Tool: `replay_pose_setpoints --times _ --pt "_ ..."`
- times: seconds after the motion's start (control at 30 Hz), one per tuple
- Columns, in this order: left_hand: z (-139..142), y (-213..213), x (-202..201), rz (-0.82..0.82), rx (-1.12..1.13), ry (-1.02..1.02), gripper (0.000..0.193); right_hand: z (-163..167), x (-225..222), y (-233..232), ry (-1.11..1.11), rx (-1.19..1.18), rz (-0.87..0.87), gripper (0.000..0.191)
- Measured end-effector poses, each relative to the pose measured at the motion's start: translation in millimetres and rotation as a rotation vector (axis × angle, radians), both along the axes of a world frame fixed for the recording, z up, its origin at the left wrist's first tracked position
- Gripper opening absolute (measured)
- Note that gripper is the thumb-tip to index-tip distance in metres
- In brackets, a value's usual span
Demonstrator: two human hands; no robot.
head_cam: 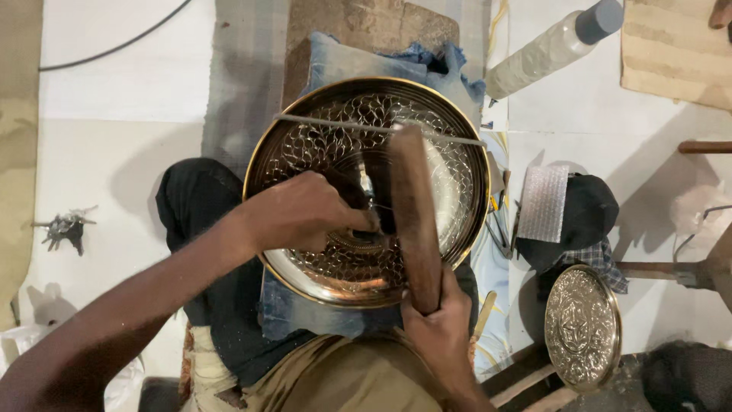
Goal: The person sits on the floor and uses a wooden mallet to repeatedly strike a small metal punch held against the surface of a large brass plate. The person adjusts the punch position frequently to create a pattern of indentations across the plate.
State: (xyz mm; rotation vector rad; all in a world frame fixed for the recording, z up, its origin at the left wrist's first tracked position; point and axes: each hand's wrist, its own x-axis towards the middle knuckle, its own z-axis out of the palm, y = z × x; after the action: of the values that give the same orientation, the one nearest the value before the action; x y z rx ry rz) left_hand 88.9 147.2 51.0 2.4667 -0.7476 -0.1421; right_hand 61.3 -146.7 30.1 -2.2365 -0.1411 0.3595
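A large round brass tray (366,191), its face chased with a scale-like pattern and its rim plain and bright, lies in the person's lap over a blue cloth (335,61) and a wooden block (358,23) on the pale tiled floor (122,84). The left hand (301,212) reaches in from the lower left and is closed around a small dark punch (357,200), whose tip rests near the tray's centre; the fingers are curled tight together on it. The right hand (441,324) comes up from below and is clamped around the lower end of a long wooden mallet (414,214), which lies across the tray from the lower rim toward the upper middle, its far end just beside the punch. A thin pale rod (381,128) lies across the upper part of the tray. To the right, well apart from the hands, a smaller embossed round plate (582,326) leans near a dark bundle of cloth (579,217) topped with a piece of bubble wrap (543,202). A plastic bottle with a grey cap (553,46) lies at the upper right, and a bunch of keys (65,227) sits on the floor at the far left.
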Motion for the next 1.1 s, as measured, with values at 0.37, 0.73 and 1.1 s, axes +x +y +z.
replay_pose_setpoints --times 0.37,0.73,1.1 --pt "8 3 2 0.001 0.09 0.116 0.085 -6 3 1 -0.102 0.099 -0.012 0.045" --pt "9 5 6 -0.01 0.251 0.173 0.092 -3 -2 9 -0.068 0.331 -0.16 0.03" --pt "13 7 6 -0.005 0.135 0.106 0.088 2 2 11 -0.11 0.142 -0.014 0.045"
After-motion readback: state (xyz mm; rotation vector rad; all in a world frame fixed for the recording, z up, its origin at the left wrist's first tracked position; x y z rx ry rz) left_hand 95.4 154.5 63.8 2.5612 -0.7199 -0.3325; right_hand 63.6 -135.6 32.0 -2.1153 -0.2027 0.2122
